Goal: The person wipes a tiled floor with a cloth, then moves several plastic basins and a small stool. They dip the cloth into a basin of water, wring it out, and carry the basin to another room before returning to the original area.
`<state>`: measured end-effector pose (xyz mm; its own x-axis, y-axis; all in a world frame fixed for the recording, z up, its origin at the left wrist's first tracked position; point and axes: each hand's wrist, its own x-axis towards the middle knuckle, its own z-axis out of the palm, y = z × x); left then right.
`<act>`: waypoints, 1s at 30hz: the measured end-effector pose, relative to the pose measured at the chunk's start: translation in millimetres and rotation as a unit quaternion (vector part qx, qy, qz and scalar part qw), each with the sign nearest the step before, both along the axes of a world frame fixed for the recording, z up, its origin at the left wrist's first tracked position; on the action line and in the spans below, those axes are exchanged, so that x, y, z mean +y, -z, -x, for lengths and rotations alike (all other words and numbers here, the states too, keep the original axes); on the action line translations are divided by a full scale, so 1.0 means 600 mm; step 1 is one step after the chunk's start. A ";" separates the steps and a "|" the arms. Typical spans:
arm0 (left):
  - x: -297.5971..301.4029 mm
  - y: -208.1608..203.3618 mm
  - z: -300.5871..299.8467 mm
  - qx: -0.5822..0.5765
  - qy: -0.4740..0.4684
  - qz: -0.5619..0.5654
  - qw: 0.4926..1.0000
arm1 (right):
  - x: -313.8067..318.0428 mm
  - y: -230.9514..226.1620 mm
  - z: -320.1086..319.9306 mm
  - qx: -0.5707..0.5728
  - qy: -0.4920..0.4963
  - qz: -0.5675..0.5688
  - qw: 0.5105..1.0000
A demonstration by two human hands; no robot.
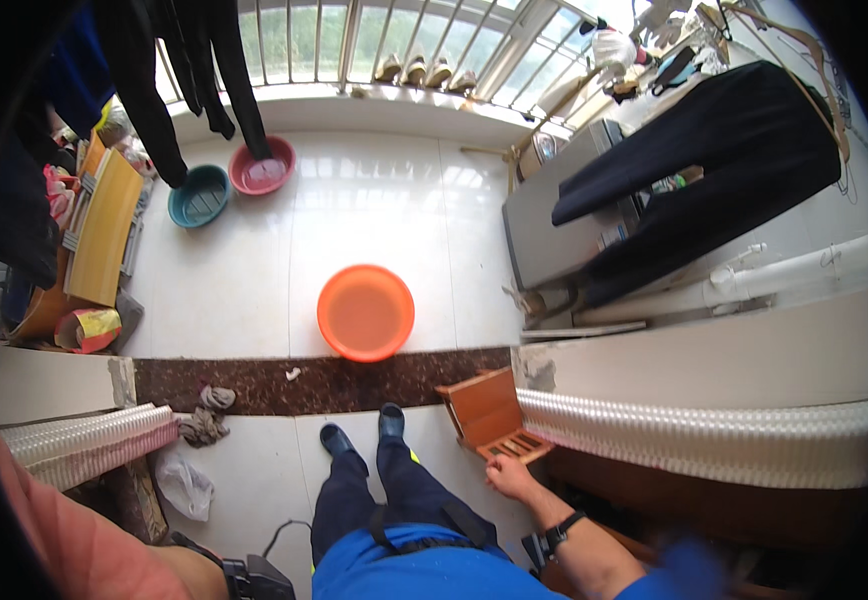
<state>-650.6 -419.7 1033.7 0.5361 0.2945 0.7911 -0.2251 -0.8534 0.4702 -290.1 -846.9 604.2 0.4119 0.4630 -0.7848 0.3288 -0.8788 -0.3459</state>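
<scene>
My right hand (507,476), a dark band on its wrist, is at the near edge of an open wooden case (486,411). Its fingers are curled closed, and whatever they may hold is too small to make out. The reddish-brown case has its lid raised, with dark narrow slots (515,446) in its lower part. At the lower left, my left hand (64,525) looms blurred and very close, a black device (251,578) strapped at its wrist. The fingers of that hand do not show.
Beyond my feet, an orange basin (365,312) stands by a dark stone strip (254,388). Green (200,197) and red (263,168) basins sit under hanging dark clothes. Grey cloths (204,425) and a plastic bag (185,483) lie left. Dark trousers (714,160) hang right, before a grey cabinet (554,215).
</scene>
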 end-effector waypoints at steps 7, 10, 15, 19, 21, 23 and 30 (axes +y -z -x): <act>0.021 0.000 0.007 -0.003 -0.023 -0.003 1.000 | -0.020 -0.041 0.004 0.029 0.068 0.079 0.994; 0.013 0.019 -0.065 0.000 0.036 -0.001 0.999 | -0.057 -0.046 0.008 0.029 0.111 0.056 0.992; -0.036 0.026 -0.212 -0.012 0.084 -0.007 0.996 | -0.128 -0.009 -0.017 0.043 0.185 0.060 0.980; -0.096 0.051 -0.340 -0.028 0.044 0.036 0.998 | -0.211 0.092 -0.095 0.061 0.192 0.140 0.969; -0.140 0.112 -0.416 -0.007 -0.026 0.126 0.992 | -0.261 0.176 -0.134 0.065 0.202 0.197 0.957; -0.205 0.214 -0.493 0.077 -0.141 0.276 0.948 | -0.308 0.264 -0.182 0.044 0.166 0.183 0.968; -0.386 0.555 -0.543 0.544 -0.111 0.481 0.678 | -0.351 0.425 -0.355 0.050 0.420 0.198 0.884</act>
